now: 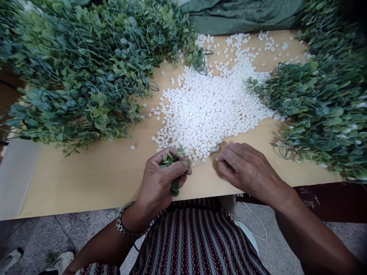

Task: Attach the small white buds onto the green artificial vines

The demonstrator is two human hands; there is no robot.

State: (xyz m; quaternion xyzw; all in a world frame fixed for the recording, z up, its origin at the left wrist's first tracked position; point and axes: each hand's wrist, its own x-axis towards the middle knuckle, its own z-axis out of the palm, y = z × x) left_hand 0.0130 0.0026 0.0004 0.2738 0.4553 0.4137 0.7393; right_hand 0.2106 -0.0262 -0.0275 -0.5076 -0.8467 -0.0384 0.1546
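The left hand (pixel 157 179) grips a leafy sprig (pixel 175 187) above the desk (pixel 94 179); the right hand (pixel 252 168) curls beside the white pieces (pixel 200 110), its pinch unclear; the step seems to be picking one up, calling for a fine fingertip hold.

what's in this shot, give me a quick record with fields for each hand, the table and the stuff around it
left hand: the left hand grips a green sprig
right hand: the right hand has its fingers curled together, near the white pieces; whether it holds one is hard to tell
table: light wood-coloured table, white pieces spread over its middle
left side: heap of leafy stems
right side: another leafy heap
far edge: dark green cloth
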